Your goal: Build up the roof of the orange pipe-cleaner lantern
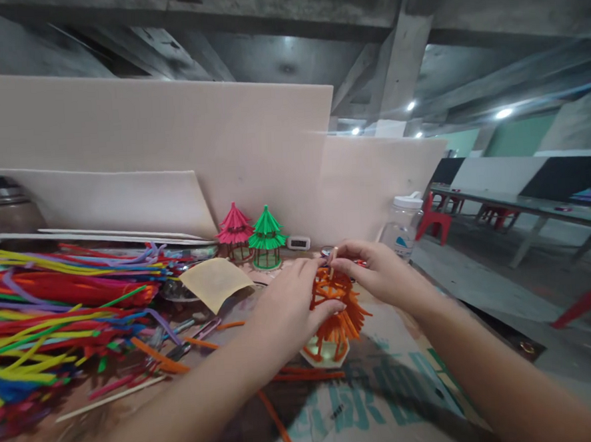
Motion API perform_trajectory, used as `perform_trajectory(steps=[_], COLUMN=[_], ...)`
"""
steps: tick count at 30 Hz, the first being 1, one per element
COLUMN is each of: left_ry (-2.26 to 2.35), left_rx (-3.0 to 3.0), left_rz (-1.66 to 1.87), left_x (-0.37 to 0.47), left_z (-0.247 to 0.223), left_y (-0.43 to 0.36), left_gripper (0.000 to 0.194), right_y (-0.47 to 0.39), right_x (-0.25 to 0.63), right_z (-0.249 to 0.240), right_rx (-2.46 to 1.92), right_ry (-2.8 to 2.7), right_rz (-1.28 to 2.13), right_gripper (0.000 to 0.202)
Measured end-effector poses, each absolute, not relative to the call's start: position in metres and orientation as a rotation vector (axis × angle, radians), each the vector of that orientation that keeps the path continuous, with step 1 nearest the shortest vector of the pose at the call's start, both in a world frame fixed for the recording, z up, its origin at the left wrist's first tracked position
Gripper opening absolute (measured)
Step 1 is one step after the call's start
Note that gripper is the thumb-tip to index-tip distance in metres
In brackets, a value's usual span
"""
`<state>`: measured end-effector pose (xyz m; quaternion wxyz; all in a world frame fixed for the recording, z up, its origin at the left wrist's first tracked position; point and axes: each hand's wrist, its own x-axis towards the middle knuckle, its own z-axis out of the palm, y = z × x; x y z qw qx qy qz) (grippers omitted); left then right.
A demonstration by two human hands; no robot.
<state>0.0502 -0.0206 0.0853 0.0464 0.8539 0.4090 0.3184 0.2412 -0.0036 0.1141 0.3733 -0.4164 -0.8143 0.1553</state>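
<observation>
An orange pipe-cleaner pavilion point(348, 314) with a fringed roof stands on a pale hexagonal base point(326, 352) in front of me. My left hand point(300, 301) is closed around its left side, thumb across the roof fringe, fingertips at the top. At the roof's top my right hand point(365, 263) pinches a short pale stick point(333, 260), its thumb and index finger close to my left fingertips. The two hands hide part of the roof. Loose orange pipe cleaners point(309, 375) lie by the base.
A heap of coloured pipe cleaners point(55, 315) fills the left. Behind are a pink pavilion point(234, 228), a green pavilion point(267, 233), a small digital clock point(298, 243) and a yellowish sheet point(214, 282). A clear bottle point(401, 228) stands at the right; a pale board point(271, 149) rises behind.
</observation>
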Motion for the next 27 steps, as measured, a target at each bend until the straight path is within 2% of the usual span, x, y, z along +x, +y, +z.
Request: perform_trajectory(steps=[3,7,13,14,17,19,24,27], left_ry=[1.204,1.209,1.218,1.176,1.041,1.031,1.093,1.072], left_rx=[2.679,2.76,2.779,2.774,2.689,2.543,2.387,2.425], left_rz=[0.975,0.965,1.089,1.132,1.252,1.277,1.073,0.99], left_x=[0.052,0.055,0.053,0.052,0.049,0.048,0.05,0.053], left_z=[0.084,0.079,0.073,0.074,0.079,0.082,0.082,0.079], left_y=[-0.021,-0.022,-0.019,-0.019,-0.016,-0.013,-0.011,-0.013], left_gripper=[0.042,0.042,0.07,0.069,0.047,0.043,0.077,0.073], right_y=[-0.005,-0.003,-0.002,-0.002,-0.002,-0.002,-0.002,-0.003], right_x=[0.241,0.241,0.241,0.242,0.241,0.241,0.241,0.242], right_z=[0.116,0.115,0.114,0.114,0.114,0.114,0.115,0.116], right_rx=[-1.06,-1.055,-1.037,-1.026,-0.992,-1.007,-1.018,-1.018], right_ry=[-2.099,-2.074,-2.086,-2.092,-2.102,-2.096,-2.058,-2.058], right_rz=[0.395,0.447,0.474,0.476,0.464,0.434,0.484,0.479], right_gripper=[0.014,0.013,0.015,0.015,0.015,0.015,0.013,0.014])
